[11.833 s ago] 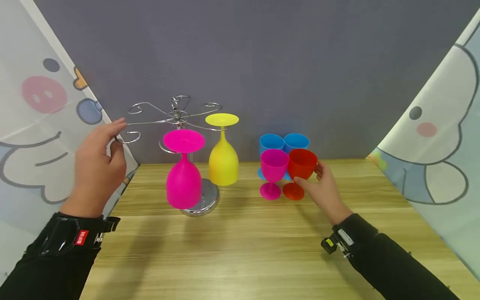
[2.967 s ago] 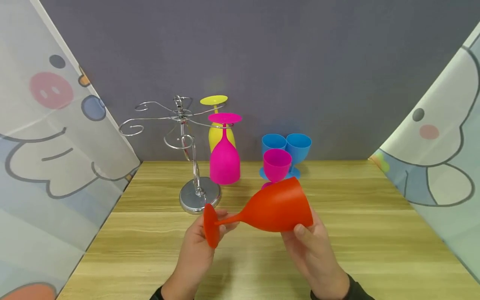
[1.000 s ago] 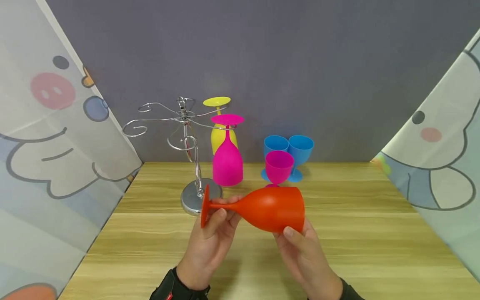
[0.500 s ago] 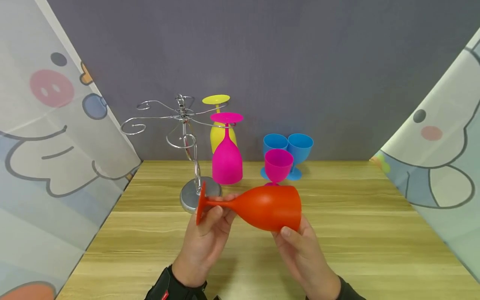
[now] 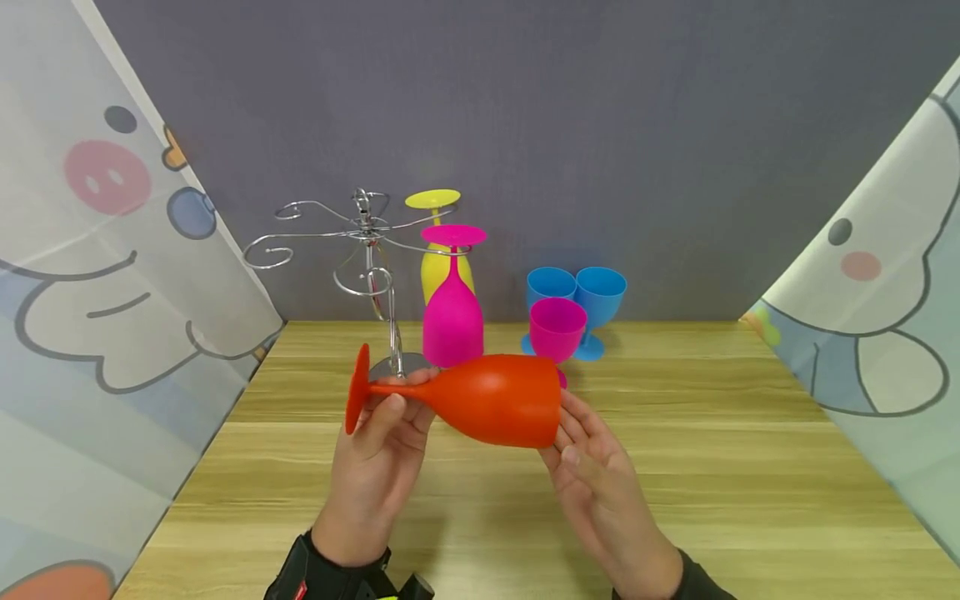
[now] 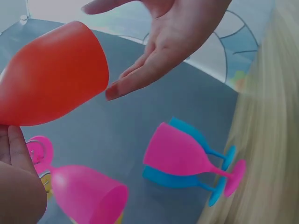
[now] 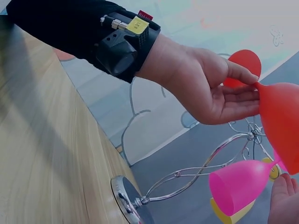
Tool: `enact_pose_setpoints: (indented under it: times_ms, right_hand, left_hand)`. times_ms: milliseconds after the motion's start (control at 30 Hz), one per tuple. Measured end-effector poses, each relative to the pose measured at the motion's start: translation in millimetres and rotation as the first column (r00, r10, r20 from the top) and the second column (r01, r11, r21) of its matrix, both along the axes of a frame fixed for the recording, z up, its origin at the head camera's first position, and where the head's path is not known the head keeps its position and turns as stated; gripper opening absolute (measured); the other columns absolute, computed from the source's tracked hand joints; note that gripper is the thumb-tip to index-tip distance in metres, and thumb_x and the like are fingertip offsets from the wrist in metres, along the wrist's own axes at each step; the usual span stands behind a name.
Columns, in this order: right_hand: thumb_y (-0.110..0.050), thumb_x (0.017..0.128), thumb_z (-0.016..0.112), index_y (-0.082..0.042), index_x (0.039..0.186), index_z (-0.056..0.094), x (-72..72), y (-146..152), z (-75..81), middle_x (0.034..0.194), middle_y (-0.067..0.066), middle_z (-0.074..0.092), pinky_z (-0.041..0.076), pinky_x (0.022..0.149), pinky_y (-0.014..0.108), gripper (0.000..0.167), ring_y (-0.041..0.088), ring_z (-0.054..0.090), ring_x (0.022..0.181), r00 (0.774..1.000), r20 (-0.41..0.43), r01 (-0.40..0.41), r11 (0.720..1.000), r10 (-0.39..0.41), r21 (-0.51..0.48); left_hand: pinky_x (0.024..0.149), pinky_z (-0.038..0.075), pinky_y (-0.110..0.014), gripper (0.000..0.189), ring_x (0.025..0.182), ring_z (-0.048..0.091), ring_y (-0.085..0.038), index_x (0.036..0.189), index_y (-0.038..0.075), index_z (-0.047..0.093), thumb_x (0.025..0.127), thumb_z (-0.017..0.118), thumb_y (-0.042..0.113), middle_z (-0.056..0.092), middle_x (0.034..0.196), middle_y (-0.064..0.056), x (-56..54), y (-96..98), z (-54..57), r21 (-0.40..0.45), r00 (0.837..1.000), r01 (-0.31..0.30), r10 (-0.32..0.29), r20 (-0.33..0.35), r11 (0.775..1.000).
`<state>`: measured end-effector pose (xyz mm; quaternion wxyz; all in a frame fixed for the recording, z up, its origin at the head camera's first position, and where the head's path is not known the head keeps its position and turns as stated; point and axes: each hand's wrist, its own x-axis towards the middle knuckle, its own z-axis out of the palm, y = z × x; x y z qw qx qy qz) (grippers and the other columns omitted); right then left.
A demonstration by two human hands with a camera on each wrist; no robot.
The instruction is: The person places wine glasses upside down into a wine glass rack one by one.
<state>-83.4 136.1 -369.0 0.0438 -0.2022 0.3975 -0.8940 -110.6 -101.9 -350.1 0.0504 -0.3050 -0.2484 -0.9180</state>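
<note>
An orange-red plastic goblet (image 5: 491, 400) lies sideways in the air above the table, foot to the left and rim to the right. My left hand (image 5: 378, 475) pinches its stem between thumb and fingers, just inside the foot. At the rim end my right hand (image 5: 607, 500) is spread, fingers extended; in the left wrist view its fingertips (image 6: 113, 91) are right at the rim edge. Behind the goblet stands a chrome stemware rack (image 5: 366, 227), its base partly hidden. Upside down on its curled arms hang a pink goblet (image 5: 453, 329) and a yellow goblet (image 5: 432, 198).
Upright at the back are a pink goblet (image 5: 557, 332) and two blue goblets (image 5: 602, 297) (image 5: 550, 281), close together before the grey back panel (image 5: 675, 167). Printed cartoon panels flank the wooden table (image 5: 750, 467) on both sides. The rack's other arms reach out leftward.
Over about twelve seconds the red goblet left the table and was turned sideways; the rack has rotated. In the last half second it shifted left with my left hand, and my right fingers loosened.
</note>
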Motion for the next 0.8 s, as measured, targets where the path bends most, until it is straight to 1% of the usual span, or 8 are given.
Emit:
enact_pose_setpoints:
  times_ms: [167,300,367,433,500,600,700,800]
  right_hand:
    - [-0.002,0.102,0.056,0.001,0.153,0.033,-0.4,1.3,2.1,0.153,0.020,0.043,0.038,0.116,0.038,0.056,0.030,0.048,0.137,1.000,0.007,-0.002,1.000,0.002,0.030]
    - [0.000,0.102,0.053,0.002,0.153,0.031,-1.4,1.1,0.9,0.154,0.021,0.040,0.036,0.117,0.039,0.056,0.032,0.046,0.139,1.000,-0.019,0.000,0.999,0.001,0.047]
    - [0.002,0.101,0.052,0.003,0.153,0.031,-2.0,1.0,-0.3,0.155,0.021,0.040,0.036,0.117,0.040,0.056,0.033,0.046,0.140,0.999,-0.034,0.007,0.998,-0.005,0.065]
    - [0.002,0.101,0.051,0.002,0.153,0.032,-2.3,1.0,-1.3,0.156,0.022,0.039,0.036,0.117,0.040,0.055,0.034,0.046,0.141,0.999,-0.050,0.020,0.996,-0.015,0.089]
    - [0.003,0.101,0.051,0.002,0.153,0.032,-2.6,1.0,-1.7,0.156,0.023,0.039,0.037,0.116,0.040,0.055,0.034,0.046,0.141,0.997,-0.069,0.029,0.993,-0.021,0.110]
    - [0.002,0.102,0.052,0.003,0.153,0.034,-2.3,1.1,-1.8,0.155,0.023,0.040,0.037,0.116,0.040,0.054,0.034,0.046,0.141,0.996,-0.086,0.038,0.990,-0.027,0.134]
    - [0.002,0.103,0.052,0.003,0.153,0.034,-1.7,1.3,-1.6,0.154,0.022,0.042,0.037,0.116,0.040,0.053,0.034,0.046,0.141,0.996,-0.087,0.045,0.988,-0.032,0.151]
    - [0.004,0.103,0.051,0.003,0.152,0.035,-1.5,1.7,-1.6,0.153,0.022,0.044,0.037,0.115,0.040,0.052,0.034,0.047,0.141,0.996,-0.079,0.052,0.986,-0.040,0.161]
  left_hand:
    - [0.108,0.048,-0.042,0.025,0.120,0.066,-0.031,0.120,-0.002,0.074,0.104,0.055,-0.004,0.074,0.118,-0.016,0.0,-8.9,7.1,-0.026,0.999,-0.041,0.041,-0.022,0.999]
    - [0.103,0.053,-0.039,0.026,0.117,0.068,-0.032,0.117,-0.003,0.074,0.103,0.053,-0.007,0.075,0.113,-0.016,2.3,-18.0,16.5,-0.090,0.996,-0.091,0.089,-0.024,0.992]
    - [0.100,0.055,-0.039,0.026,0.113,0.070,-0.032,0.114,-0.004,0.075,0.103,0.051,-0.010,0.076,0.109,-0.015,3.8,-22.2,22.3,-0.146,0.989,-0.148,0.146,-0.023,0.978]
    - [0.098,0.056,-0.038,0.027,0.111,0.071,-0.032,0.111,-0.002,0.075,0.102,0.052,-0.012,0.077,0.106,-0.014,6.1,-25.0,28.6,-0.237,0.973,-0.229,0.229,-0.027,0.944]
    - [0.099,0.056,-0.039,0.026,0.109,0.071,-0.034,0.109,0.000,0.076,0.100,0.055,-0.012,0.077,0.103,-0.013,9.2,-25.3,35.1,-0.340,0.948,-0.308,0.314,-0.038,0.888]
    - [0.100,0.054,-0.040,0.020,0.110,0.069,-0.035,0.110,-0.001,0.075,0.098,0.060,-0.010,0.076,0.103,-0.013,14.7,-22.8,46.5,-0.501,0.910,-0.385,0.409,-0.067,0.775]
    - [0.097,0.055,-0.040,0.017,0.108,0.067,-0.036,0.110,-0.003,0.074,0.096,0.066,-0.008,0.075,0.102,-0.016,19.6,-16.0,57.0,-0.632,0.865,-0.442,0.490,-0.111,0.637]
    - [0.088,0.056,-0.038,0.018,0.103,0.066,-0.034,0.109,0.002,0.076,0.094,0.069,-0.006,0.075,0.101,-0.015,20.5,-7.7,64.1,-0.710,0.818,-0.494,0.545,-0.184,0.502]
